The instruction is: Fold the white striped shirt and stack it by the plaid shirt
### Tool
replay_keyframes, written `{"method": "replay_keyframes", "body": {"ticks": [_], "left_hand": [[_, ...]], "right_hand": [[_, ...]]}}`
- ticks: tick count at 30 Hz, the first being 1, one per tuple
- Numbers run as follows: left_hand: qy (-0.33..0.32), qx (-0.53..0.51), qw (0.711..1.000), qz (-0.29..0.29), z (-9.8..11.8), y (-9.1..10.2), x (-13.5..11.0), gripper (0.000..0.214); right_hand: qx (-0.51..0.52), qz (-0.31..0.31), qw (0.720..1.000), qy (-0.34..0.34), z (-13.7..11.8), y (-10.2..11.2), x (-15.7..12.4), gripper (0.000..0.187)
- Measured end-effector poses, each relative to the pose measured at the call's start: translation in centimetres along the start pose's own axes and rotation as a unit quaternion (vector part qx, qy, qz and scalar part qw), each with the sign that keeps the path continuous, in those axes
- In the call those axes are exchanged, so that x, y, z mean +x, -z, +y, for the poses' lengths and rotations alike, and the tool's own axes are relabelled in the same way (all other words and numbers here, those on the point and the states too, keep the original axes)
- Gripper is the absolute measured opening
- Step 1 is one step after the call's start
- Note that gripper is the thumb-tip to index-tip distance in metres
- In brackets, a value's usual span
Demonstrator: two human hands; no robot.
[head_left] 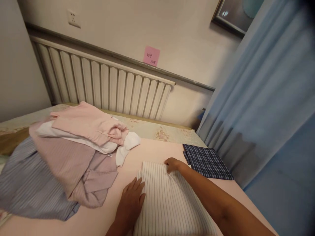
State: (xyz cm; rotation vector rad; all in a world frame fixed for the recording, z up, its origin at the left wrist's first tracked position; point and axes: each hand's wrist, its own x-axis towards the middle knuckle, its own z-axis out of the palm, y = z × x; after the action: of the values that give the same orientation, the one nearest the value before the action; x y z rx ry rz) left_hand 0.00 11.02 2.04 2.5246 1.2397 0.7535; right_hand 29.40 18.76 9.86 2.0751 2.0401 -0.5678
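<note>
A white garment with thin dark stripes (164,200), possibly a shirt, lies folded into a long panel on the pink sheet in front of me. My left hand (131,198) rests by its left edge, fingers stretched out and the tips touching the cloth. At the far end, toward the right corner, my right hand (173,164) pinches the fabric, which puckers under the fingers. Part of the right side is hidden behind my forearm. Just beyond that forearm sits a folded dark plaid garment (208,161).
To the left is a loose heap with a pink garment (88,123), a mauve garment (66,160) and a blue-grey striped one (31,183). A radiator (105,78) runs along the wall behind the bed. Blue curtains (258,91) hang at the right.
</note>
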Motion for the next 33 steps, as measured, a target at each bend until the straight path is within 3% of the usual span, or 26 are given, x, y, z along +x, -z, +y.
{"method": "replay_keyframes", "body": {"ticks": [8, 15, 17, 21, 25, 28, 30, 33], "left_hand": [[-0.012, -0.014, 0.999, 0.031, -0.4, -0.6, -0.1, 0.040], [0.017, -0.046, 0.998, 0.034, -0.5, -0.8, 0.1, 0.038], [0.021, -0.053, 0.998, 0.041, -0.6, -0.8, 0.1, 0.038], [0.026, -0.072, 0.995, 0.064, -0.7, -1.0, 0.1, 0.037], [0.058, -0.134, 0.987, 0.069, -0.2, 0.0, 0.3, 0.037], [0.116, -0.263, 0.957, 0.036, 0.8, 1.2, 0.4, 0.036], [0.157, -0.387, 0.909, -0.003, 1.6, 1.5, 0.5, 0.037], [0.204, -0.547, 0.808, -0.078, 2.6, 1.3, 0.4, 0.050]], "right_hand": [[0.113, 0.006, 0.993, -0.011, 0.7, 1.3, -3.7, 0.007], [0.267, -0.022, 0.963, -0.016, 1.5, 2.3, -12.9, 0.016], [0.379, -0.031, 0.924, -0.031, 1.4, 2.3, -16.2, 0.021], [0.600, -0.016, 0.799, -0.035, 0.1, 2.6, -23.1, 0.035], [0.681, 0.044, 0.731, -0.028, -1.8, 2.7, -29.4, 0.043], [0.713, 0.087, 0.694, -0.052, -2.4, 2.6, -33.2, 0.042], [0.718, 0.109, 0.684, -0.072, -2.3, 2.5, -34.9, 0.039], [0.680, 0.143, 0.716, -0.070, -2.3, 2.3, -34.4, 0.037]]}}
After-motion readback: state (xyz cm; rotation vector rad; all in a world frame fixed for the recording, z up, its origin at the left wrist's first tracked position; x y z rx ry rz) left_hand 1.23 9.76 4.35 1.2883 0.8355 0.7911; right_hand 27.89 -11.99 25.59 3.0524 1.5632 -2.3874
